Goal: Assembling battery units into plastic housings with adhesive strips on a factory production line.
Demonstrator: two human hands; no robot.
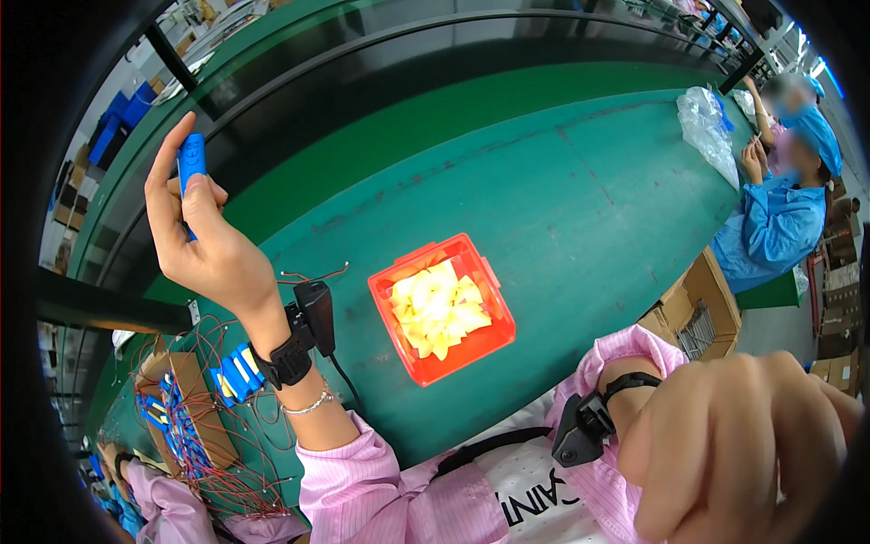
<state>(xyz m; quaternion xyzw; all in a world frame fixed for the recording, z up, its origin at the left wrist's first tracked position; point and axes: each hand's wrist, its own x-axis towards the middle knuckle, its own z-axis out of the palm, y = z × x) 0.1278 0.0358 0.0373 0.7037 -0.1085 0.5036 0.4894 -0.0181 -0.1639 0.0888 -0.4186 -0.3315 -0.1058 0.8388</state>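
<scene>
My left hand [210,252] is raised over the left side of the green work table [580,227]. Its thumb and fingers grip a blue cylindrical battery [191,156], held nearly upright. Close to the camera at the lower right, my right hand [739,444] is closed, with its knuckles facing up; whatever its fingers may hold is hidden. Between the two hands sits a red plastic bin [497,337] with a heap of yellow pieces [435,308], brightly lit. Beside my left wrist, several blue battery packs [237,374] lie on the table.
At the left, a cardboard box [213,412] overflows with blue batteries and tangled red and black wires [240,485]. A clear plastic bag [707,131] lies at the far right. Co-workers in blue [770,227] sit beyond another cardboard box [702,304]. A pink sleeve [163,499] shows at lower left.
</scene>
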